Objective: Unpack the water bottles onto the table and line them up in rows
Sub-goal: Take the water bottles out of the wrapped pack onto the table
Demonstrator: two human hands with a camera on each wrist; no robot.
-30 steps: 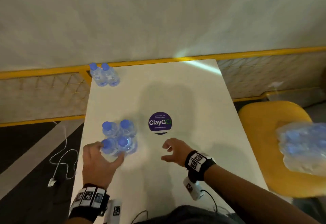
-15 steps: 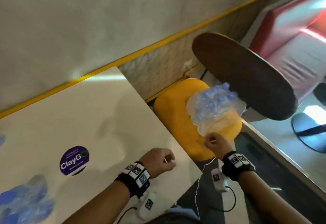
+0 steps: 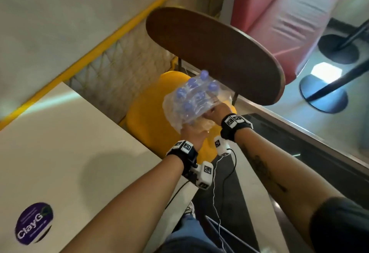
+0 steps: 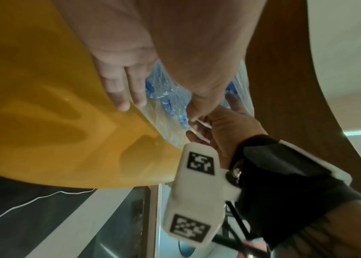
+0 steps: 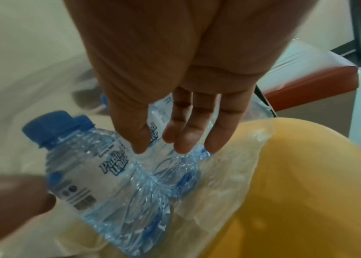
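A pack of blue-capped water bottles (image 3: 191, 97) in torn clear plastic wrap lies on a yellow chair seat (image 3: 145, 117) to the right of the white table (image 3: 69, 143). My left hand (image 3: 189, 131) is at the pack's near lower edge, its straight fingers (image 4: 120, 90) lying against the wrap (image 4: 164, 104) on the seat. My right hand (image 3: 211, 111) is on the pack's right side. In the right wrist view its straight fingers (image 5: 186, 139) touch the labelled bottles (image 5: 109, 174) from above. Neither hand has curled round a bottle.
A dark brown rounded chair back (image 3: 215, 53) rises right behind the pack. Beyond it are a red padded seat (image 3: 289, 13) and black stand bases (image 3: 323, 93). A purple round sticker (image 3: 34, 222) marks the table near me. Thin cables (image 3: 217, 203) hang from my wrists.
The view swung right from the table to the chair. My left hand left the bottles standing on the table and joined my right hand at the wrapped pack.
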